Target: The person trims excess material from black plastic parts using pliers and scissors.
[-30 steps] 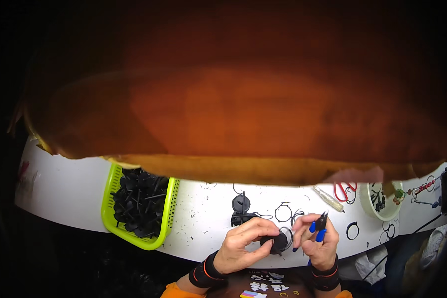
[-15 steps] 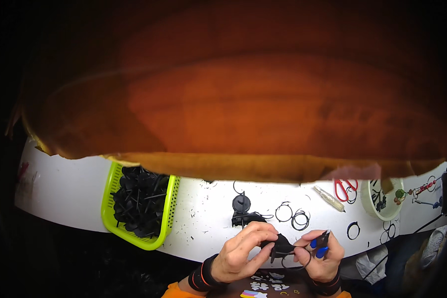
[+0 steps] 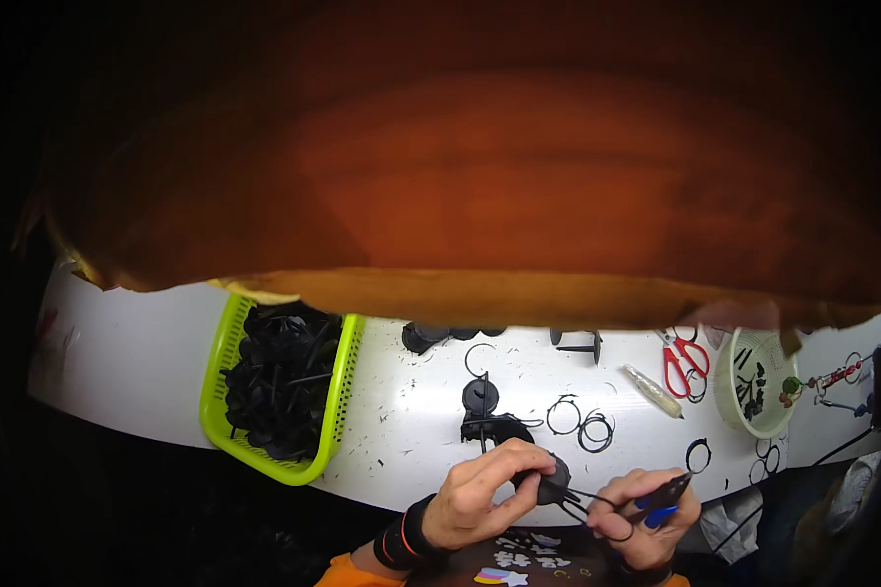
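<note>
My left hand [image 3: 482,497] pinches a black round rubbery piece [image 3: 556,479] between thumb and fingers, above the near table edge. From this piece a thin black loop [image 3: 579,497] runs across to my right hand [image 3: 648,550]. The right fingers are closed around small blue-handled nippers [image 3: 662,516], whose dark jaws point up and right. The loop meets the fingertips of that hand; whether they grip it too is hard to make out. Beyond the left hand lies a black disc with a stem [image 3: 479,395], beside flat black pieces.
A green basket [image 3: 321,468] full of black stemmed parts stands at left. To the right are a white basket [image 3: 775,427] with black bits, red-handled scissors [image 3: 693,354], a pale tapered tube [image 3: 653,391] and black rings [image 3: 595,431]. An orange-brown brim [image 3: 499,196] blocks the upper view.
My right hand has moved right with the nippers, widening the gap between the hands. The black piece has turned to show its round face, and the loop is drawn out.
</note>
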Available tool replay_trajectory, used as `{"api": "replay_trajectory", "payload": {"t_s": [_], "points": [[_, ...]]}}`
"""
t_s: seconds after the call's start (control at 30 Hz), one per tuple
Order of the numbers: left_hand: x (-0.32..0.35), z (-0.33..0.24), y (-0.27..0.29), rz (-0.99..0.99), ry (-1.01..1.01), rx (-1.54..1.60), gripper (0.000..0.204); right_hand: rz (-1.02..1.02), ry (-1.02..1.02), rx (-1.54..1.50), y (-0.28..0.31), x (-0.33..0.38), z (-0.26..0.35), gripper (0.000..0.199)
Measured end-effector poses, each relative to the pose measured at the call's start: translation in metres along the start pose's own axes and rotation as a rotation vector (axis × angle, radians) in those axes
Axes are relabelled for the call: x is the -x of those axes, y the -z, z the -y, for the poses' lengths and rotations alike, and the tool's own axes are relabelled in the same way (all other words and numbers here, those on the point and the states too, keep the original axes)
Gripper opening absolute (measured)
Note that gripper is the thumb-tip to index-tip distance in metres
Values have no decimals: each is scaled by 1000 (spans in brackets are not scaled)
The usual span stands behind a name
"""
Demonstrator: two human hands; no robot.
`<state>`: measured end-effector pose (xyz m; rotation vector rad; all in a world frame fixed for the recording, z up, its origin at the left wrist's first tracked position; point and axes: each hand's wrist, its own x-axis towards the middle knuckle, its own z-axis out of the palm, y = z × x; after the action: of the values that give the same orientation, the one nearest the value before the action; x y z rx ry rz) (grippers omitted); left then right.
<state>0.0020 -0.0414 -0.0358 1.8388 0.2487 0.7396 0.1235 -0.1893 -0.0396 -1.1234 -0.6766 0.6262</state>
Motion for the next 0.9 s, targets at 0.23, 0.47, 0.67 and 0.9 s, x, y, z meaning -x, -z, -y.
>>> {"api": "replay_trajectory", "payload": {"t_s": [0.23, 0.47, 0.67, 0.9], "points": [[-4, 2, -3, 108, 54, 132, 25, -46, -99, -221, 10, -13, -2, 37], [1, 8, -2, 182, 149, 133, 21, -39, -282, -772, 13, -21, 11, 45], [2, 2, 0, 16, 115, 23, 19, 80, -102, -155, 39, -36, -6, 56], [4, 14, -8, -232, -136, -362, 25, 550, -620, -440, 23, -12, 14, 51]]}}
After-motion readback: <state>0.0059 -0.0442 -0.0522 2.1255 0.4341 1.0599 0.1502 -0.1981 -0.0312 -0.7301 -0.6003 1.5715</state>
